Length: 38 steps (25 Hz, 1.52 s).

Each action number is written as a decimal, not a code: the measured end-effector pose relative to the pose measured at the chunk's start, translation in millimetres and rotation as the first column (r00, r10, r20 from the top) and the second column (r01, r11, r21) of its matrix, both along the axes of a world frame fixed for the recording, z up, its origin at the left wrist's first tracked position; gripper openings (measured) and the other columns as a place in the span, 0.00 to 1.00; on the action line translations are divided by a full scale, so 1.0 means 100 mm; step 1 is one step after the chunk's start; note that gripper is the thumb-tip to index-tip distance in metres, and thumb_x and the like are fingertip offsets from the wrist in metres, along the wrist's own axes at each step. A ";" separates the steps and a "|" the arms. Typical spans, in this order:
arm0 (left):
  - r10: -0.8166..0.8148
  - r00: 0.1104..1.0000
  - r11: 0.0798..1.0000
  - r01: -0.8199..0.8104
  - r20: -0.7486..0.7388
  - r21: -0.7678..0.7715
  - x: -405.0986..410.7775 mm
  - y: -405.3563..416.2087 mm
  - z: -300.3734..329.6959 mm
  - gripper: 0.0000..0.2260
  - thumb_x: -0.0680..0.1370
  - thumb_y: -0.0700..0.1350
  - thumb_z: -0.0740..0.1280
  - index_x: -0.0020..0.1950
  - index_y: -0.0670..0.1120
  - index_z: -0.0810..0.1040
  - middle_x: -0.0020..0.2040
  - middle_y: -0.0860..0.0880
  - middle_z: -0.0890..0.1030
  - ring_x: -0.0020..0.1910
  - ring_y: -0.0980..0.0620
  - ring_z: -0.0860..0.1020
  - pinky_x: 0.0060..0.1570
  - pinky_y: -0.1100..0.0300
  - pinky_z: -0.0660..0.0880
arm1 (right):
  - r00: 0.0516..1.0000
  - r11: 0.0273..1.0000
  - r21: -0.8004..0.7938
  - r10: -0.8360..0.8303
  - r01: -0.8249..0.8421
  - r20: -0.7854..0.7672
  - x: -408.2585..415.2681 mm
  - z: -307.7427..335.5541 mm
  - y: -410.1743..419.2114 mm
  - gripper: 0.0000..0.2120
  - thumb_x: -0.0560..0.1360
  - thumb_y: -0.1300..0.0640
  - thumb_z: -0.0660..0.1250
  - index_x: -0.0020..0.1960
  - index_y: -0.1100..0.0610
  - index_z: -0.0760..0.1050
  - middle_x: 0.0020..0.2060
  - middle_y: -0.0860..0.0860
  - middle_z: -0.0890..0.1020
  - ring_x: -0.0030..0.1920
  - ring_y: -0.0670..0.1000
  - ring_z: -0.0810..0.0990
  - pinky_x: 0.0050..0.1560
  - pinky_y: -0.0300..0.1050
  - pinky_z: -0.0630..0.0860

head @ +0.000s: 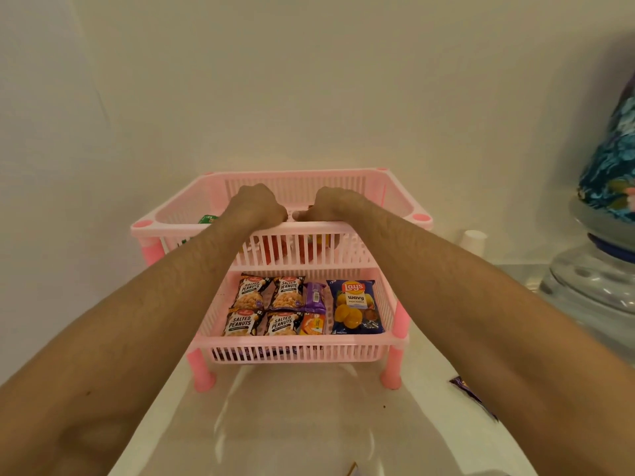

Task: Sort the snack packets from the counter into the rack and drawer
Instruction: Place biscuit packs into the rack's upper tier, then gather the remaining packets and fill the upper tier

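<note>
A pink two-tier rack [364, 341] stands on the white counter. Both my hands are inside its top tray, just behind the front rim [347, 226]. My left hand [256, 204] and my right hand [335, 202] sit close together, fingers curled downward and hidden by the rim. Red and orange packets [295, 247] show through the slats right under them; whether I grip one is unclear. A green packet [207, 219] lies at the tray's left. The lower tray holds several salted peanuts packets [249, 295], a purple packet [315, 297], an orange packet [312, 323] and a blue Lay's bag [355, 305].
One purple packet [472, 395] lies on the counter [292, 424] at the right, partly under my right forearm. A white paper cup [473, 240] stands behind the rack. A large water jar [598, 280] with a floral cover fills the right edge. The wall is close behind.
</note>
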<state>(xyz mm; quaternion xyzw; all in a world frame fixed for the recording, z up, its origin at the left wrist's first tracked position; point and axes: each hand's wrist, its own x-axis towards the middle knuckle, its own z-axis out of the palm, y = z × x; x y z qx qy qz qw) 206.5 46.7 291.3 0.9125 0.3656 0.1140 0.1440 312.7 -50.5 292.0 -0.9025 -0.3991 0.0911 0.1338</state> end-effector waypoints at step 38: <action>-0.741 0.670 0.670 0.742 0.025 -0.019 0.41 -3.30 -3.11 0.25 0.75 0.52 0.69 0.71 0.47 0.70 0.72 0.44 0.66 0.68 0.41 0.67 0.64 0.49 0.68 | 0.778 0.776 0.056 -0.627 0.628 -0.044 -0.11 -3.07 -5.05 0.38 0.68 0.28 0.63 0.71 0.48 0.66 0.70 0.53 0.69 0.72 0.56 0.64 0.68 0.56 0.64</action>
